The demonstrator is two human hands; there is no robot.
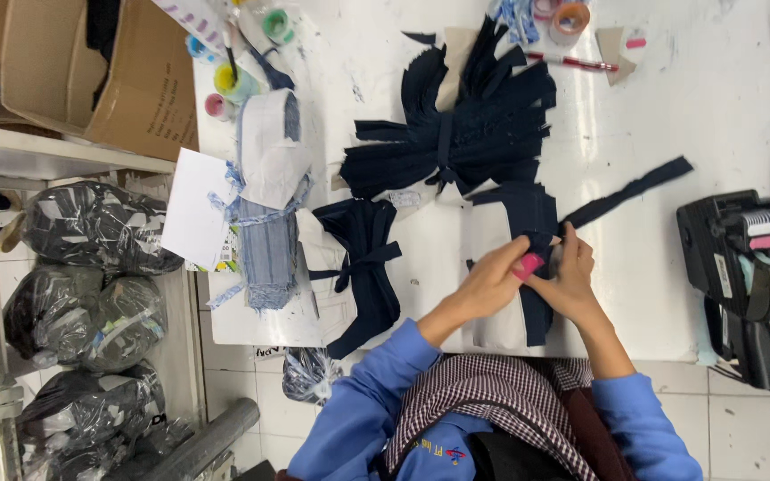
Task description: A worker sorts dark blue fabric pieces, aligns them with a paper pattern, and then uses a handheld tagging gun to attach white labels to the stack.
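Observation:
My left hand (490,281) pinches a small pink piece (528,264) against a stack of dark navy fabric pieces (529,223) lying on the white table (670,134). My right hand (572,278) grips the same stack from the right, its fingers on the fabric edge. A long navy strip (627,193) runs from the stack up to the right. A larger bundle of navy fabric strips (456,134) tied in the middle lies beyond the hands. Another tied navy bundle (363,267) sits to the left.
A black labelling gun (746,267) rests at the table's right edge. Light blue denim pieces (267,240) and white paper (196,209) lie left. A cardboard box (100,71), tape rolls (569,20), a red pen (572,62) and plastic-wrapped bundles (91,227) on a shelf surround the table.

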